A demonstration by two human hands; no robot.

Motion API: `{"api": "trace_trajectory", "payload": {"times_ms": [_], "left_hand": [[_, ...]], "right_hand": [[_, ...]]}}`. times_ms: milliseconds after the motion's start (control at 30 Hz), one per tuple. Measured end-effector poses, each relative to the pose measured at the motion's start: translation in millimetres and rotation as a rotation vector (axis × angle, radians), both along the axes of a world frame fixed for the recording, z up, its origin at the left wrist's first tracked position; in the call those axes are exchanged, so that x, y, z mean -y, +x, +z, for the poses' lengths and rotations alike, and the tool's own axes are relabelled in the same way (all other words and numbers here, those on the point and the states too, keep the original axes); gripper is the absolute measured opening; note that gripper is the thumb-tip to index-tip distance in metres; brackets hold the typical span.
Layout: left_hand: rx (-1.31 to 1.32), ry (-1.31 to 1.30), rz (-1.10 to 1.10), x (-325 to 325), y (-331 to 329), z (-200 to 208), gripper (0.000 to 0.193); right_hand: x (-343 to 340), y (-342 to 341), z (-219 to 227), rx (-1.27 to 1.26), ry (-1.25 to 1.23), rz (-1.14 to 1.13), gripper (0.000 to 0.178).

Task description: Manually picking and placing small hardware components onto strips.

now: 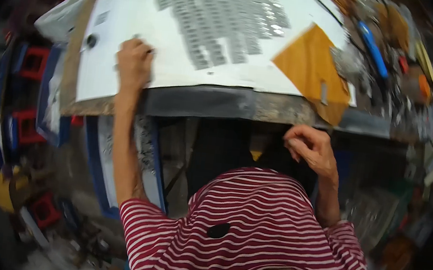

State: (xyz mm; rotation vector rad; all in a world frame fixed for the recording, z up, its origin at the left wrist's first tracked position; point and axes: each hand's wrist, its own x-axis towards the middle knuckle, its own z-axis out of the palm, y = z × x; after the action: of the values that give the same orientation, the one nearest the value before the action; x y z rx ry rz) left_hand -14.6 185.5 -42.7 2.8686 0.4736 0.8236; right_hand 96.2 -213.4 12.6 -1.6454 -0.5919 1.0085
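My left hand (134, 64) is at the left part of a white sheet (129, 12) on the table, its fingers closed. A small bit of something shows at the fingertips, too blurred to name. Just off the table's front edge, my right hand (311, 148) is curled closed; whether anything is in it is hidden. Rows of small grey metallic pieces (215, 21) lie side by side across the sheet, farther off than my left hand. One small dark piece (210, 73) lies apart, near the front edge. A round black object (91, 40) is left of my left hand.
Orange-yellow paper (313, 66) with a small grey piece (324, 93) on it covers the sheet's right side. Beyond it are a blue-handled tool (373, 50) and clutter. A blue-edged tray (98, 167) stands below the table, red stools (28, 127) at left.
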Motion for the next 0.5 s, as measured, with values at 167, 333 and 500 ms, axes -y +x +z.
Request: {"api": "trace_trajectory", "payload": {"times_ms": [167, 333, 500], "left_hand": [[-0.083, -0.025, -0.004, 2, -3, 17, 0.011], [-0.094, -0.109, -0.041, 18, 5, 26, 0.014], [-0.016, -0.257, -0.011, 26, 6, 21, 0.011]], "right_hand": [[9, 13, 16, 0.014, 0.065, -0.032, 0.007], [29, 40, 26, 0.099, 0.162, -0.272, 0.01], [31, 91, 8, 0.478, 0.018, -0.376, 0.011]]}}
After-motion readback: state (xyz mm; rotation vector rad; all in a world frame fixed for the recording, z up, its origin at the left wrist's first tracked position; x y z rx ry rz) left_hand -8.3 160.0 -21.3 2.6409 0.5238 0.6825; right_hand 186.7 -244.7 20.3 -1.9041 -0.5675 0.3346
